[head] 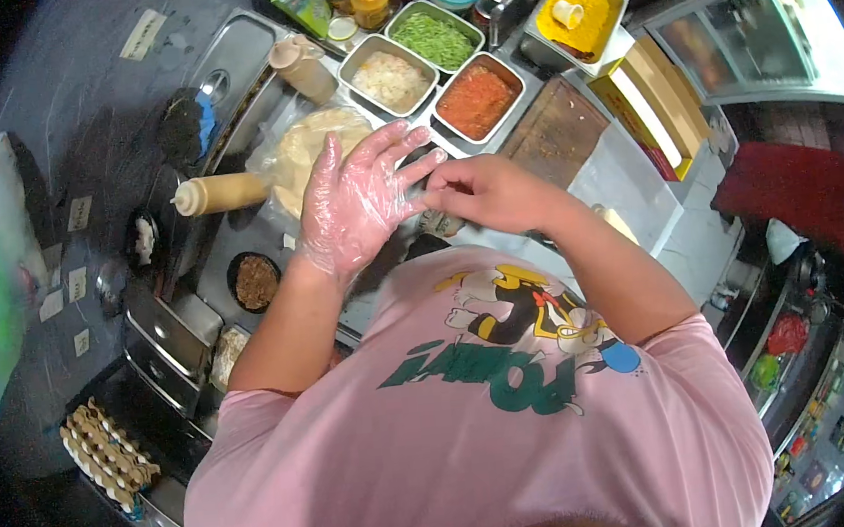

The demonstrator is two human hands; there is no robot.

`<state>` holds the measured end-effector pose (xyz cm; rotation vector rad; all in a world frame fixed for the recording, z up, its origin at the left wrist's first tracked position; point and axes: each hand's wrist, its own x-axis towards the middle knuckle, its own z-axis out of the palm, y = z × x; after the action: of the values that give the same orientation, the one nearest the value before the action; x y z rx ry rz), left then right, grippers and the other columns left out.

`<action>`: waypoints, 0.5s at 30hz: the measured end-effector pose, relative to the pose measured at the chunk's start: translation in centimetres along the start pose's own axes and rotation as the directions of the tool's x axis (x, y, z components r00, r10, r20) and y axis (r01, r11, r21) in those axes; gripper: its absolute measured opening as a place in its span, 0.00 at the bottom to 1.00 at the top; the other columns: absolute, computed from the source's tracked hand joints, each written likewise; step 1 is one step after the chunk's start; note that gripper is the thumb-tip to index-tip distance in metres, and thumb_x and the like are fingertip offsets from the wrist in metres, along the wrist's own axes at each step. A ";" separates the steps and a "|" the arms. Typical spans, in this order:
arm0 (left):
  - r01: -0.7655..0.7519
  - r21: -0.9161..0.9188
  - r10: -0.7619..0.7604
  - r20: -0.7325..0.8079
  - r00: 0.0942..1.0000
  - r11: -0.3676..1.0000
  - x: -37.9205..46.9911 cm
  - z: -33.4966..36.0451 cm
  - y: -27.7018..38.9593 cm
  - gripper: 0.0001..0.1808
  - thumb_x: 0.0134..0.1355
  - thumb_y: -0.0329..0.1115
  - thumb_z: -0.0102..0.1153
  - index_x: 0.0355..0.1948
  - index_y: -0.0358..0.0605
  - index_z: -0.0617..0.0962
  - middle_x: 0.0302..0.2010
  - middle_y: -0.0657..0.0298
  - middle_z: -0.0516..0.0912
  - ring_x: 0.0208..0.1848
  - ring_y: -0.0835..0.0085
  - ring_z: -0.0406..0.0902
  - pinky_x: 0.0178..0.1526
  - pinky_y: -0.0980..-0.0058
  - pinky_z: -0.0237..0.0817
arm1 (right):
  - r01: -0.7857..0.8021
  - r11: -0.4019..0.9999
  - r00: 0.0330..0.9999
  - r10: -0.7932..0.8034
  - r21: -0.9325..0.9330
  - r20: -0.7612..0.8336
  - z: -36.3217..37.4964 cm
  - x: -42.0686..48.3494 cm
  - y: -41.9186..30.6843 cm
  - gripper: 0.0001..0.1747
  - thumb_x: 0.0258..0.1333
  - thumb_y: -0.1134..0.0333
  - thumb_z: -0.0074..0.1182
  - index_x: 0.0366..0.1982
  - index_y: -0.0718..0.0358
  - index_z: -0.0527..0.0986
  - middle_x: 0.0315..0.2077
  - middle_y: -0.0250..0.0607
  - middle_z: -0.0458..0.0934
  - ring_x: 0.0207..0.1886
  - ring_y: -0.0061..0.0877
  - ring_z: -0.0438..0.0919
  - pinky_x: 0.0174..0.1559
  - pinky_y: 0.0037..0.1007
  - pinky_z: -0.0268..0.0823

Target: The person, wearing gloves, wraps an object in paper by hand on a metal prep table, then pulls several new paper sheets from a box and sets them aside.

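My left hand wears a clear disposable plastic glove. Its palm is turned up towards me and its fingers are spread, with nothing held. Bare, my right hand meets the left little finger, thumb and fingertips pinched at the end of the glove there. Beyond the left hand lies a stack of pale flatbreads, partly in clear plastic. A squeeze bottle of tan sauce lies on its side left of the flatbreads. Past my hands stand metal pans of chopped white vegetable, shredded green vegetable and red chopped filling.
A wooden cutting board lies at right, near an open yellow box. A pan of yellow food holds a white cup. A bowl of brown minced filling sits at left. Egg trays are at lower left.
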<state>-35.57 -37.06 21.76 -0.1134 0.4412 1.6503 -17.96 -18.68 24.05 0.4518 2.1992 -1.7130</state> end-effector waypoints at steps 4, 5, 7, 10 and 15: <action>0.073 0.086 -0.077 0.048 0.996 0.994 0.7 1.2 -0.8 0.49 0.81 0.74 0.46 0.81 0.41 0.71 0.83 0.43 0.68 0.84 0.33 0.65 0.79 0.30 0.64 | 0.135 0.976 0.991 -0.135 -0.172 0.013 -1.0 -2.2 1.8 0.15 0.82 0.56 0.60 0.44 0.60 0.82 0.28 0.37 0.80 0.33 0.25 0.77 0.38 0.37 0.71; 0.079 0.120 -0.085 0.046 0.995 0.990 0.9 1.5 -0.9 0.49 0.81 0.74 0.46 0.81 0.41 0.72 0.83 0.43 0.69 0.84 0.34 0.66 0.79 0.30 0.65 | 0.128 0.977 0.992 -0.129 -0.169 0.000 -1.2 -2.7 2.1 0.15 0.82 0.56 0.60 0.44 0.60 0.82 0.28 0.37 0.80 0.33 0.25 0.77 0.38 0.37 0.71; 0.098 0.158 -0.107 0.049 0.993 0.983 1.2 1.9 -1.2 0.49 0.80 0.74 0.46 0.81 0.41 0.72 0.83 0.43 0.70 0.84 0.35 0.66 0.79 0.30 0.65 | 0.132 0.981 0.991 -0.132 -0.140 0.010 -1.6 -3.7 2.0 0.10 0.79 0.61 0.60 0.43 0.61 0.82 0.29 0.41 0.80 0.32 0.29 0.78 0.38 0.38 0.71; 0.125 0.199 -0.143 0.079 0.987 0.972 1.8 2.3 -1.6 0.49 0.80 0.74 0.47 0.81 0.41 0.72 0.82 0.44 0.71 0.84 0.36 0.66 0.79 0.29 0.65 | 0.166 0.984 0.979 -0.173 -0.070 -0.104 -1.3 -4.8 2.9 0.07 0.73 0.65 0.60 0.43 0.61 0.82 0.29 0.41 0.82 0.32 0.30 0.79 0.38 0.38 0.71; 0.143 0.206 -0.167 0.105 0.980 0.968 2.7 3.4 -2.3 0.50 0.79 0.74 0.50 0.81 0.39 0.72 0.82 0.44 0.71 0.84 0.37 0.67 0.79 0.29 0.64 | 0.073 0.997 0.971 -0.075 -0.020 -0.226 -1.1 -6.4 2.3 0.07 0.68 0.66 0.60 0.40 0.62 0.83 0.30 0.41 0.83 0.31 0.32 0.79 0.38 0.39 0.72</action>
<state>-33.09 -33.24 23.53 0.0990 0.4886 1.4426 -11.23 -17.37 25.06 0.5968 2.4115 -1.7626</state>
